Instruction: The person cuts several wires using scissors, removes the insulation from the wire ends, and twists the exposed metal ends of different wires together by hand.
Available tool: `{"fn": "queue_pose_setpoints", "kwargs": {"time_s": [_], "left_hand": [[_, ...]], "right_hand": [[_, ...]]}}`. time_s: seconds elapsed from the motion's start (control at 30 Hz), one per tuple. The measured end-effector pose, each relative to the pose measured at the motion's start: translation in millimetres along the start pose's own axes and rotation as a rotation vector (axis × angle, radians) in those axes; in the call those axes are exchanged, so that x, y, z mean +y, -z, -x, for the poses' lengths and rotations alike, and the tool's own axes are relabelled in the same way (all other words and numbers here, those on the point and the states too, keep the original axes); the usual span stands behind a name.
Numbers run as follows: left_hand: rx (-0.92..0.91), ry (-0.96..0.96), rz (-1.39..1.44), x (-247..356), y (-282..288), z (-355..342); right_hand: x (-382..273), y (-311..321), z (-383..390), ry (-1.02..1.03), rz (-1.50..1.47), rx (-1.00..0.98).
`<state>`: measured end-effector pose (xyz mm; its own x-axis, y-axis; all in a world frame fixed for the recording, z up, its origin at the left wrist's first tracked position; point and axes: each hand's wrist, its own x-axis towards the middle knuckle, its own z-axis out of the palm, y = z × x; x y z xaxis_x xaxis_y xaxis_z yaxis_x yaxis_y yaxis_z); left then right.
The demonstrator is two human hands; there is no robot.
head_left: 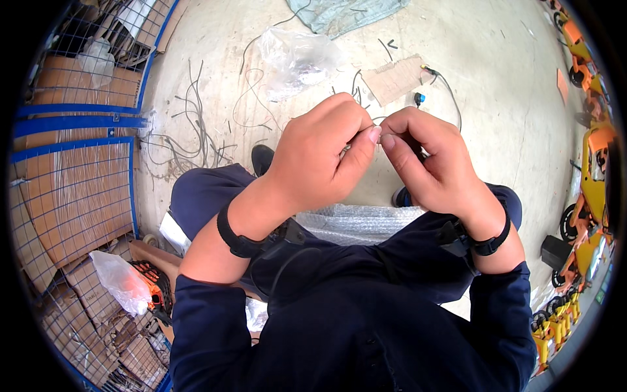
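Note:
Both hands are raised before my lap, thumbs and forefingers pinched together and nearly tip to tip. My left hand [320, 153] grips one end of what looks like a thin wire, mostly hidden by the fingers. My right hand [431, 157] pinches the same thin piece from the other side. Just beyond them on the floor lie a flat piece of cardboard [397, 80], a small blue and black connector [418, 98] and a black cable [455, 98] with a yellowish end. A sheet of bubble wrap [353, 224] shows between my legs.
Loose wires [199, 124] are strewn over the floor at left, near a clear plastic bag [297, 59]. A greenish sheet [346, 14] lies farther off. Blue mesh cages [75, 108] with cardboard line the left; yellow and orange wheeled frames [595, 176] line the right.

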<state>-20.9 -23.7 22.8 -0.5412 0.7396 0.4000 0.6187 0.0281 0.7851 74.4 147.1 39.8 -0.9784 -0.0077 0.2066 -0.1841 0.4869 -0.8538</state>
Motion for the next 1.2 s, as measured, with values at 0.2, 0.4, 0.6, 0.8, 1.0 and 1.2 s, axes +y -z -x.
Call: {"fn": "queue_pose_setpoints", "kwargs": {"time_s": [0.2, 0.4, 0.6, 0.8, 1.0, 1.2], "left_hand": [[-0.08, 0.313, 0.579, 9, 6, 1], [-0.098, 0.542, 1.079, 18, 5, 0], [-0.089, 0.6, 1.319, 14, 10, 0], [-0.029, 0.561, 1.178, 17, 8, -1], [0.056, 0.226, 0.598, 0, -4, 2], [-0.034, 0.205, 0.497, -4, -9, 3]], "right_hand": [[-17, 12, 0, -0.312, -0.417, -0.144], [-10, 13, 0, -0.345, -0.922, -0.241], [1, 12, 1, -0.338, -1.074, -0.269], [3, 12, -2, -0.358, -1.071, -0.258], [18, 3, -1, -0.184, -0.82, -0.04], [13, 21, -4, -0.424, -1.154, -0.154]]}}
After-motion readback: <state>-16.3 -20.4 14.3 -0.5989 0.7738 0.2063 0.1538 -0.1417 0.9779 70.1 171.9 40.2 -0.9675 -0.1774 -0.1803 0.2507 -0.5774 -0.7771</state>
